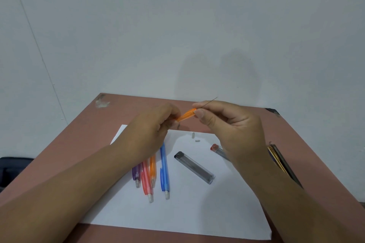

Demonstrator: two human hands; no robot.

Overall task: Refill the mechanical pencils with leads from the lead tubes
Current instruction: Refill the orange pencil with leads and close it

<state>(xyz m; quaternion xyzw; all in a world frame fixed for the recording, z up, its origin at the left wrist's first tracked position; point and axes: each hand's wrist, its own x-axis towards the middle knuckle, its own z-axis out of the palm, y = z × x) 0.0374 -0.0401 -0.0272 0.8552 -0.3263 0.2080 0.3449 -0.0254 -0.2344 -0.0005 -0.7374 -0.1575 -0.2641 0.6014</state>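
On paper (177,213): grey lead tube (194,167) holds leads. Left hand (156,126) grips orange pencil (185,115); right hand (233,124) pinches lead (210,101).

Head view, single camera: sitting at the wearer's head, looking forward and down over a reddish-brown table (122,112) toward a pale wall (177,25). Both forearms are entering from the bottom edge (wide-angle, close range); a white sheet (177,213) is filling the lower centre.

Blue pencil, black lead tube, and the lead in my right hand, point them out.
blue pencil (164,167), head view, mid barrel.
black lead tube (194,167), head view, middle of case.
lead (209,102), head view, exposed shaft above the fingers.
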